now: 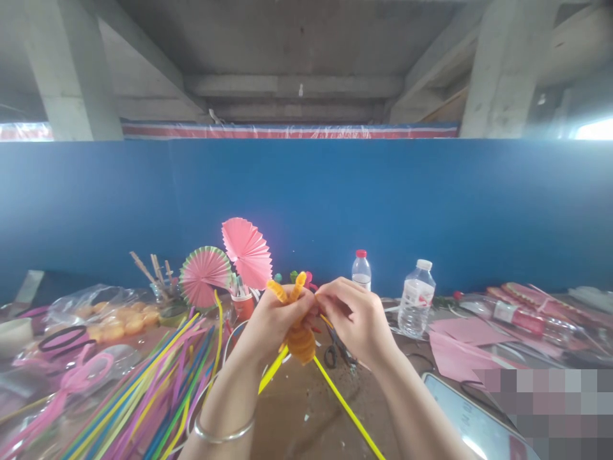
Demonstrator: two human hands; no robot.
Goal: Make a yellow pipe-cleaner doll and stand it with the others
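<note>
My left hand (272,319) is closed around an orange pipe-cleaner figure (299,342), whose coiled body hangs below my fingers and whose two orange loops stick up above them. My right hand (354,316) pinches the same figure from the right, fingers pressed together at its top. A yellow-green pipe cleaner (345,406) runs from the figure down toward the lower right, and a second yellow stem goes down-left under my left wrist. A silver bangle (223,434) circles my left wrist.
A heap of coloured pipe cleaners (143,396) covers the table's left. Pink paper fans (246,249) stand in a cup behind my hands. Scissors (332,351) lie under my right hand. Two water bottles (416,297) stand at the right, with pink paper sheets (460,351) and a tablet (469,421).
</note>
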